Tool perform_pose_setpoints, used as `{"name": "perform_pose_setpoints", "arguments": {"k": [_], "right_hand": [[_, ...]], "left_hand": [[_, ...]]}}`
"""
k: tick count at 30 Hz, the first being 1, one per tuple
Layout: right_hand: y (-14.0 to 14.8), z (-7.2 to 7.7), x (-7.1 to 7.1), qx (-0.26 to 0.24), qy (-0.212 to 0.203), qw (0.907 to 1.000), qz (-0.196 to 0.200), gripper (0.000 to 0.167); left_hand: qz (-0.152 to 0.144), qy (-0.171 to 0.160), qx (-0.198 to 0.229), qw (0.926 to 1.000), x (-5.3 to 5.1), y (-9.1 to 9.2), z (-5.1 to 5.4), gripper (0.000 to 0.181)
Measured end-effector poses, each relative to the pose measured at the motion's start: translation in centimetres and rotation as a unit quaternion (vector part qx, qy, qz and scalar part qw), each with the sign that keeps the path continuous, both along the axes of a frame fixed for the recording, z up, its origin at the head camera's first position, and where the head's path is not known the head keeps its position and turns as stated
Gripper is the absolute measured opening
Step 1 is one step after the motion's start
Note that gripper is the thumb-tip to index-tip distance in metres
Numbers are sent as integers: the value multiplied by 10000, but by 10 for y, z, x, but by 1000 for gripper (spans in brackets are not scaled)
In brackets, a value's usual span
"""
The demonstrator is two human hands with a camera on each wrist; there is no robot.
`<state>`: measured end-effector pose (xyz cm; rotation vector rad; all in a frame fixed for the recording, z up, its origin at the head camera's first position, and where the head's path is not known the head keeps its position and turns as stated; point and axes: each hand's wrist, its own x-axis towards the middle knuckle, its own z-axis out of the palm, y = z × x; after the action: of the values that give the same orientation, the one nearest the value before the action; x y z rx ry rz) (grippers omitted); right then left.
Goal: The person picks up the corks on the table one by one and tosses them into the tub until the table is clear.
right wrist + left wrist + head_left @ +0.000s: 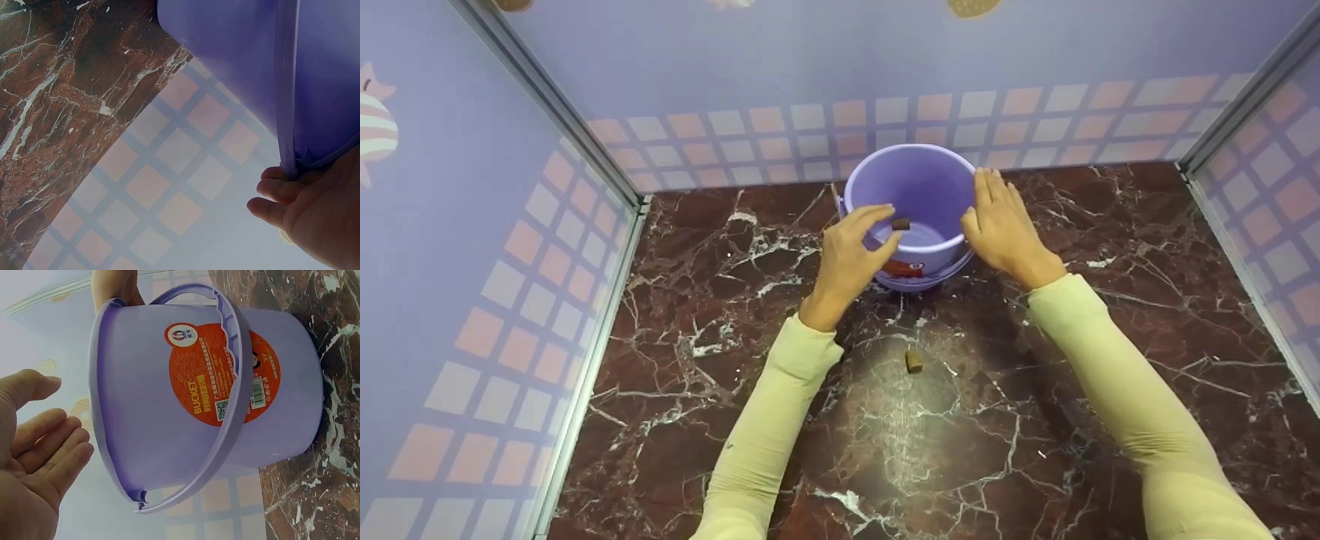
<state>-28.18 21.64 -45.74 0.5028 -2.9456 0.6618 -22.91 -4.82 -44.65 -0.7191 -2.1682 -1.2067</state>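
Observation:
A purple bucket (911, 195) with an orange-red label (211, 374) stands upright on the floor near the back wall. My left hand (851, 251) is over its near-left rim, with thumb and fingers apart. A small dark brown cork-like plug (900, 224) shows between the fingertips, apart from them; whether it is in the air or on the bucket's bottom I cannot tell. Against the bucket's right rim rests my right hand (1005, 225), fingers extended, touching near the handle's pivot (292, 169). Another brown cork-like plug (913, 361) lies on the floor in front of the bucket.
Dark red marbled flooring (697, 420) with white veins spreads around the bucket. Lilac panels with pink and white squares enclose it at the back (780, 67), left (457, 247) and right. The bucket's handle (239, 394) hangs down on the near side.

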Motion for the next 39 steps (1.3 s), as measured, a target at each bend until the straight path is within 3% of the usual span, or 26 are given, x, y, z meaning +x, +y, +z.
{"name": "perform_pose_setpoints", "arguments": {"k": [7, 22, 39], "right_hand": [[-1, 1, 0, -23, -65, 10000, -24, 71], [0, 0, -1, -37, 2, 10000, -27, 71], [0, -1, -1, -73, 21, 10000, -21, 70]], "left_hand": [[-41, 134, 161, 9998, 14, -3, -6, 29], [-9, 245, 198, 9995, 31, -7, -21, 30], [-161, -138, 163, 9996, 50, -5, -34, 34]]}}
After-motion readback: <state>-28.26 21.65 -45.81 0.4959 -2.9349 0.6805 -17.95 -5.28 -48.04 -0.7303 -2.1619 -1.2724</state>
